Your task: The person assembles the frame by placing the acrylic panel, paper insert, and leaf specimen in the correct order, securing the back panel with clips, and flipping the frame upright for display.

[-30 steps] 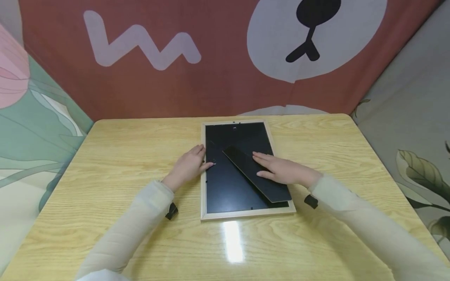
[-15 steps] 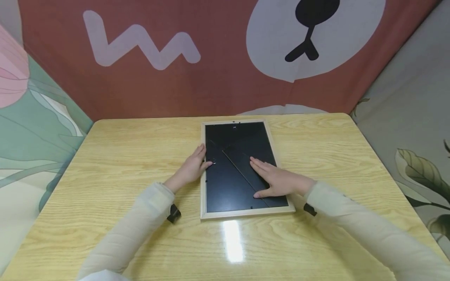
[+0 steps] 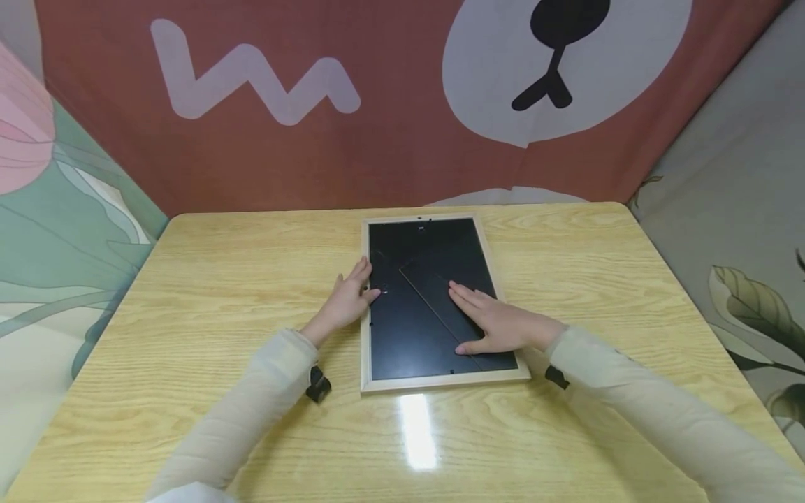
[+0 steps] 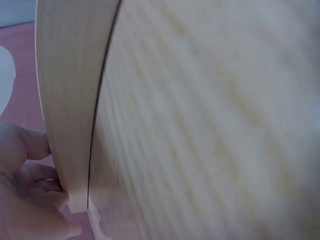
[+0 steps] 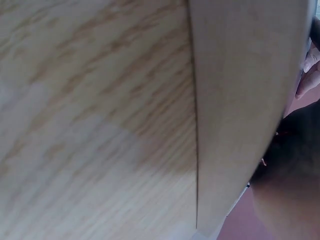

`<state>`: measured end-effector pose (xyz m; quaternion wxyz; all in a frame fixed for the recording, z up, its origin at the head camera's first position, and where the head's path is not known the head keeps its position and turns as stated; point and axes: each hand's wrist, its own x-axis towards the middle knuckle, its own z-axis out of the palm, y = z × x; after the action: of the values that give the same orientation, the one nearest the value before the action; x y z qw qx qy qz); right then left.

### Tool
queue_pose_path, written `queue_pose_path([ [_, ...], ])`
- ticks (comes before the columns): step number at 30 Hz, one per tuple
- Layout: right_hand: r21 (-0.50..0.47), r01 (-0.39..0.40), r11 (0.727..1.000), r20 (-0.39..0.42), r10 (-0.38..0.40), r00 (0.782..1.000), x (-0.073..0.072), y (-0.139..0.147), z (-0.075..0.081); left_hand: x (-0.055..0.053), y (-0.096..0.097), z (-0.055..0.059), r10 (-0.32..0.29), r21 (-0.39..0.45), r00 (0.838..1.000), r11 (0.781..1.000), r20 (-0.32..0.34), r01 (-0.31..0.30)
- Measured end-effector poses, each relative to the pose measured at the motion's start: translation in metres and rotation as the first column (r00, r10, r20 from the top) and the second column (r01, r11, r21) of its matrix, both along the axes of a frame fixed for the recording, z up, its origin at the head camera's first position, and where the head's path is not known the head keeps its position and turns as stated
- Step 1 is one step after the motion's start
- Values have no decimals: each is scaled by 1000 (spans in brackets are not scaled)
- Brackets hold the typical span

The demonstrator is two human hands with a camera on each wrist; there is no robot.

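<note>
A picture frame (image 3: 445,383) with a pale wood rim lies face down on the table, its black backing (image 3: 402,328) upward. The frame's black easel stand (image 3: 434,293) lies flat against that backing, set at a slant. My right hand (image 3: 497,321) rests on the stand with straight fingers, thumb spread toward the near edge. On the other side, my left hand (image 3: 344,297) touches the left rim, thumb over the edge of the backing. The left wrist view shows its fingers (image 4: 37,180) against the outer side of the rim.
The wood-grain table (image 3: 251,258) extends around the frame, with a bright light reflection in front of it. A red cloth backdrop (image 3: 402,161) hangs behind the table's far edge. Patterned cloths hang at the left and right.
The easel stand, tilted up off the backing a second ago, now lies flat. My right hand has come down with it, its thumb nearer the front edge. The left hand has barely shifted.
</note>
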<state>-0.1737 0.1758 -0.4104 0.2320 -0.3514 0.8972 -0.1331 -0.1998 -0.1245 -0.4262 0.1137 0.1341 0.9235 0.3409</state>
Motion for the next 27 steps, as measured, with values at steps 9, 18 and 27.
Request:
queue_pose_path([
  [9,-15,-12,1000,-15,11,1000,-2,2,-6,-1,2,2,25,25,1000,999,13,-25],
  [18,-28,-30,999,-37,29,999,-2,3,-8,-4,5,2,64,-24,997,998,-51,-65],
  [27,-13,-33,999,-25,33,999,-2,3,-8,-3,7,7,59,-117,997,991,-55,-65],
])
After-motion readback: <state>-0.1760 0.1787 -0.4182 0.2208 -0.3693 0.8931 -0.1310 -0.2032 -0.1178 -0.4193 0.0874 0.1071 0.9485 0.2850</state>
